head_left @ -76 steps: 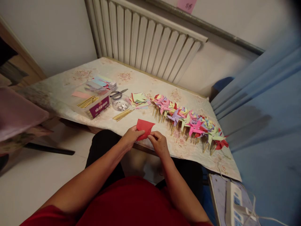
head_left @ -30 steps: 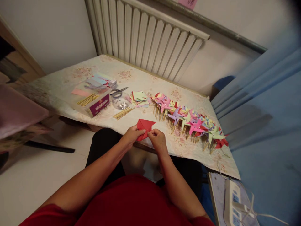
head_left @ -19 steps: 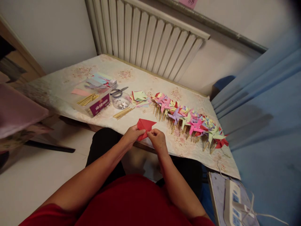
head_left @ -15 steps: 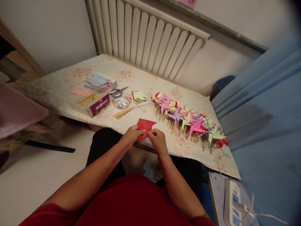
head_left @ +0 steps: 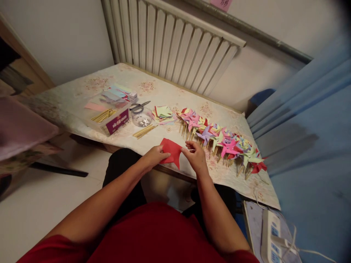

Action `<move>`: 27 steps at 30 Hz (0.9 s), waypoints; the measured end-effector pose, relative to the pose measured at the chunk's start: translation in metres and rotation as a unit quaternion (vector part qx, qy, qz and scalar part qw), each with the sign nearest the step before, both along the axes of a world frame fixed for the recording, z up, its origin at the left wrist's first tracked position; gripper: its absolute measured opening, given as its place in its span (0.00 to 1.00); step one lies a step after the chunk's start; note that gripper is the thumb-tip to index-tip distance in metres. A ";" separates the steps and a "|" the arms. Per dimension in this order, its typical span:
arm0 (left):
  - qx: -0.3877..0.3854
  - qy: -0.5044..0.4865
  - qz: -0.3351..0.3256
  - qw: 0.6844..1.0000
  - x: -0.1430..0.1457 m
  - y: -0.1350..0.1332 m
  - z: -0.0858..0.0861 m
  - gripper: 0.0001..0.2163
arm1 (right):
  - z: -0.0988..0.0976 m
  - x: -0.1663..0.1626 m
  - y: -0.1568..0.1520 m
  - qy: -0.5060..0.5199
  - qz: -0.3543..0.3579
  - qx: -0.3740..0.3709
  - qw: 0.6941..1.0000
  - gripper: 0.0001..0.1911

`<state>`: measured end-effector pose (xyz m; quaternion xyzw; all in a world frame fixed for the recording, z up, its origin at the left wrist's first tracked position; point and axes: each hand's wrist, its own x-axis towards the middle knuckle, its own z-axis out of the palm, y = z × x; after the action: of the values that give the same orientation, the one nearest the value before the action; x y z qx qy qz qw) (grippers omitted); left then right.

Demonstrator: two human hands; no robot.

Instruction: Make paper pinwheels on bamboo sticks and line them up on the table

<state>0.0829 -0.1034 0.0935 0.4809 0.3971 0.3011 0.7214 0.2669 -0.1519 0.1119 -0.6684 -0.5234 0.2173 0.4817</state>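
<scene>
A piece of red paper [head_left: 172, 149], with a pointed flap hanging at its lower right, is held above the table's front edge. My left hand [head_left: 157, 155] grips its left side, thumb on top and fingers behind. My right hand [head_left: 195, 155] is at the paper's right edge, thumb and forefinger closed on the corner and the other fingers lifted and curled. Just to the right stand finished paper pinwheels [head_left: 229, 146] on sticks, in several colours. Beyond the paper lie loose wooden sticks [head_left: 144, 131] and a stack of coloured paper squares [head_left: 163, 111].
A clear bowl [head_left: 142, 119] holds small shiny pieces, with scissors [head_left: 139, 106] at its rim. Left of it stands a plastic box [head_left: 117, 123] with sticks and paper. A power strip [head_left: 271, 233] with cables lies at lower right. A radiator [head_left: 170, 40] stands behind the table.
My right hand has moved right and up, from the paper's middle to its right edge. The paper has turned and opened out, and a pointed flap now hangs down. The left hand stays on it.
</scene>
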 end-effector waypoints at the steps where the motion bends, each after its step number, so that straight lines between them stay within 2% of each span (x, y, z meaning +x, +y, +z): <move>1: 0.006 0.004 -0.017 1.000 0.000 0.000 0.001 0.12 | 0.002 0.004 0.001 0.016 0.034 -0.019 0.999 0.20; 6: 0.043 0.023 -0.090 0.995 -0.001 -0.001 0.007 0.09 | 0.004 0.010 0.004 0.085 0.192 -0.125 0.970 0.15; 9: 0.070 0.049 -0.098 0.992 -0.002 -0.001 0.011 0.06 | -0.001 0.007 0.004 0.093 0.236 -0.158 0.954 0.13; 14: 0.091 0.057 -0.118 0.987 -0.002 0.001 0.007 0.05 | -0.008 0.003 0.003 0.078 0.263 -0.177 0.945 0.11; 20: 0.130 0.071 -0.137 0.979 -0.002 0.007 -0.004 0.05 | -0.009 0.000 0.001 0.045 0.258 -0.183 0.948 0.08; 27: 0.092 0.050 -0.147 0.984 -0.002 0.004 0.003 0.06 | -0.009 -0.005 -0.001 0.033 0.266 -0.167 0.949 0.08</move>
<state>0.0812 -0.0998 0.0964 0.6127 0.3287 0.2021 0.6898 0.2621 -0.1531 0.1032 -0.5685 -0.6224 0.4431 0.3051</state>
